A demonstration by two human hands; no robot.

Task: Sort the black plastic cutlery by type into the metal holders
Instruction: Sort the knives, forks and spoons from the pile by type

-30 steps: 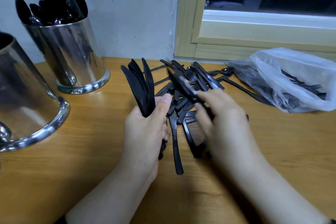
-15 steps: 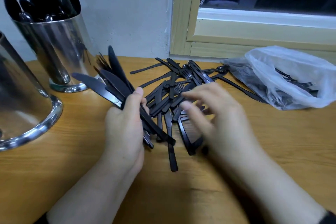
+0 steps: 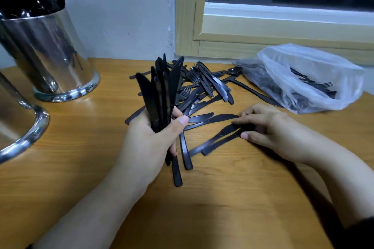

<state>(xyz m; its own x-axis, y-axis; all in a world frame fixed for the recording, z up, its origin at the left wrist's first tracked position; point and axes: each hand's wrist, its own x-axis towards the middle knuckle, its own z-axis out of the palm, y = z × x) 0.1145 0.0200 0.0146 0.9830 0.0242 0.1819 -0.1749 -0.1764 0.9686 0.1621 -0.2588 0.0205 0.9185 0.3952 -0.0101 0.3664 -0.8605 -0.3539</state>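
My left hand (image 3: 150,143) grips a bundle of black plastic knives (image 3: 162,91), blades pointing up, above the wooden table (image 3: 222,198). To its right, my right hand (image 3: 265,127) pinches the ends of two knives (image 3: 218,141) that lie flat on the table. Behind both hands spreads a loose pile of black cutlery (image 3: 204,87) with knives, forks and a spoon. A metal holder (image 3: 50,54) at the back left is full of black spoons. Part of a second metal holder (image 3: 22,125) shows at the left edge; its contents are out of view.
A clear plastic bag (image 3: 303,79) holding more black forks lies at the back right, under a wooden window frame (image 3: 188,16). A grey wall (image 3: 121,10) runs behind the table.
My left hand has swung its knife bundle from leaning left to upright. My right hand has dropped from over the pile to the table and taken hold of two knives.
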